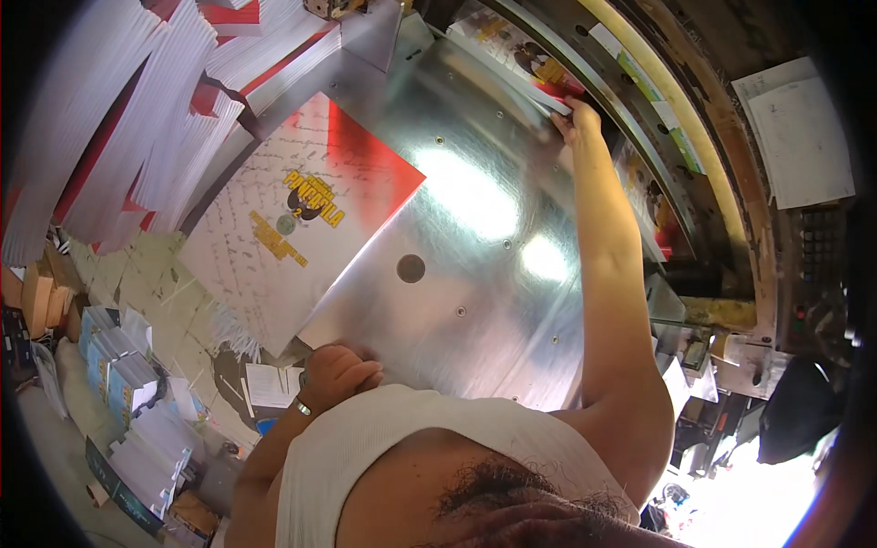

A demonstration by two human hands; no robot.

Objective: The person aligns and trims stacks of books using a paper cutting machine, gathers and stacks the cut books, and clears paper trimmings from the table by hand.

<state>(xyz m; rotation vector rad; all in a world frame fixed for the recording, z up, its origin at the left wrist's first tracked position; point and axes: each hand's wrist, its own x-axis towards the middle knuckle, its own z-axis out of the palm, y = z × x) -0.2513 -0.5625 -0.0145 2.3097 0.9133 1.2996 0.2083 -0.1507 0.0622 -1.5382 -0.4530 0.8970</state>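
Note:
My right hand (577, 121) reaches to the far right of a shiny metal table (393, 315). Its fingers close on the near end of a stack of paper with a printed cover (525, 64), which lies along a long metal bar. My left hand (343, 373) is curled into a loose fist by the table's near edge, with nothing visible in it. A white and red printed cover (274, 228) lies on the left side of the table, apart from both hands, with handwriting-like lines and a yellow and black design.
Tall piles of white and red booklets (119, 119) stand at the far left. The long metal bar (585, 78) borders the table on the right, with another printed cover (653, 205) beside my forearm. Stacked books (119, 365) sit lower left; papers (795, 128) hang at right.

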